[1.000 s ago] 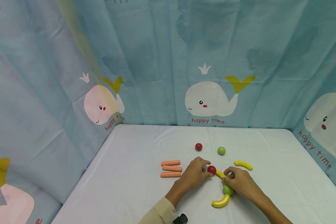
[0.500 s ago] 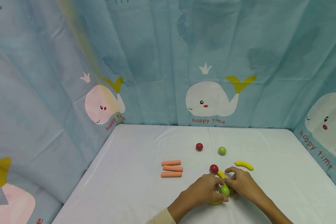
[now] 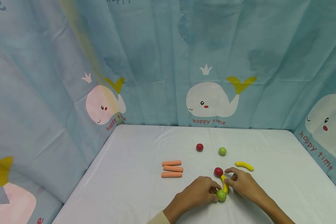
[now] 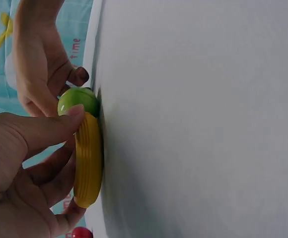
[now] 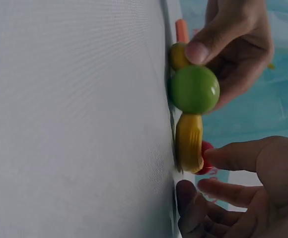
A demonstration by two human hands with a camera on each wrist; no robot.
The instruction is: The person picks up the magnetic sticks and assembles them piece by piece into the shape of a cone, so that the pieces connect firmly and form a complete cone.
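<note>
My left hand (image 3: 203,191) pinches a yellow toy banana (image 4: 88,163), thumb on its end beside a glossy green ball (image 3: 221,195); this banana is covered by the hand in the head view. The ball sits against the hand's fingertips and between two bananas. A second toy banana (image 3: 224,184) runs from the green ball up to a red ball (image 3: 218,171). Beside it is my right hand (image 3: 242,183), thumb at the banana's side and index finger stretched near the red ball. In the right wrist view, its fingers (image 5: 233,154) are spread loosely around that end.
Several loose pieces lie on the white table (image 3: 134,149): three orange sticks (image 3: 172,169) at the left, a red ball (image 3: 199,147) and a green ball (image 3: 222,151) farther back, another toy banana (image 3: 244,165) at the right. A whale-print curtain (image 3: 156,93) stands behind.
My left hand has moved from the red ball down to the lower banana. The green ball has shifted left and nearer, the red ball rightward, and the middle banana has turned. My right hand stays put.
</note>
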